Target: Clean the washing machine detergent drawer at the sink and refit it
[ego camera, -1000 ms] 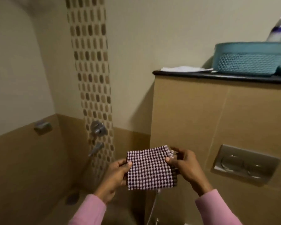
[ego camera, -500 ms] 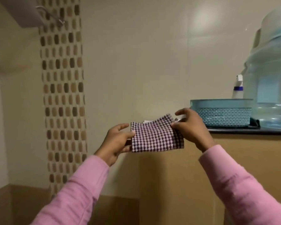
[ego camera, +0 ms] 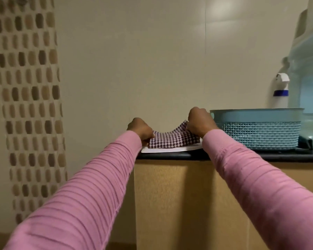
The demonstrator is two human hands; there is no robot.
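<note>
Mosaic tiles (ego camera: 29, 105) in browns run down the wall at far left. Pink sleeves reach forward to the dark tabletop (ego camera: 170, 156). The left hand (ego camera: 140, 129) is clenched on the left edge of a purple-and-white checked cloth (ego camera: 172, 139), low against the surface. The cloth lies on a flat white sheet (ego camera: 163, 150) at the tabletop's left end, its right side lifted. The right hand (ego camera: 200, 123) grips that raised edge, fingers curled round it, just beside a teal woven basket (ego camera: 257, 130). Behind the basket stands a white spray bottle (ego camera: 281, 87) with a blue collar, and a large clear water jug (ego camera: 309, 78) fills the far right.
</note>
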